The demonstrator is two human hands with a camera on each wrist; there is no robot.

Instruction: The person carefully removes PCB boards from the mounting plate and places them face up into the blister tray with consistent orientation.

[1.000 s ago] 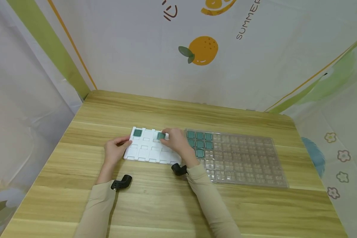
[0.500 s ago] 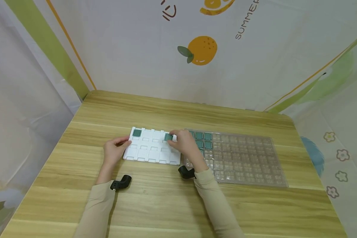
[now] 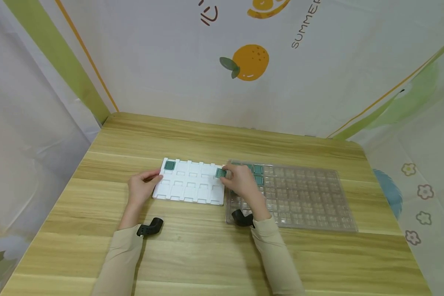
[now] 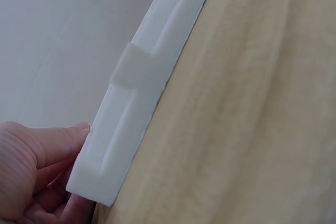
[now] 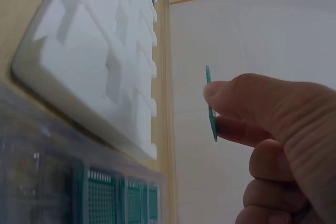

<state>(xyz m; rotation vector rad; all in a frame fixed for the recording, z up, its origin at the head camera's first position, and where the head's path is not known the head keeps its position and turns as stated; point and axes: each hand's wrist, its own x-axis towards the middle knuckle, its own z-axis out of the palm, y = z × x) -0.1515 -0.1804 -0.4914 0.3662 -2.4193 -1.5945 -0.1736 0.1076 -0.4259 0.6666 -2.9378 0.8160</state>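
My left hand (image 3: 139, 188) grips the left edge of a white tray (image 3: 181, 191), its thumb at the side wall in the left wrist view. One small green circuit board (image 3: 169, 165) sits in the tray's far left pocket. Between thumb and finger, my right hand (image 3: 246, 183) pinches another green circuit board (image 5: 211, 109) by its edges. In the head view that board is over the tray's far right corner; the right wrist view shows it raised above the tray. Several more green boards (image 3: 258, 169) lie in a clear plastic tray (image 3: 307, 197), partly hidden by the right hand.
The clear tray, with many small pockets, stands close to the white tray's right side. Both rest on a wooden table (image 3: 192, 255). Behind the table hangs a white printed curtain (image 3: 170, 74). Black camera mounts (image 3: 151, 227) stick out from both wrists.
My right hand has moved to the right along the far row of the white tray, carrying the pinched board. The left hand stays on the tray's left edge.
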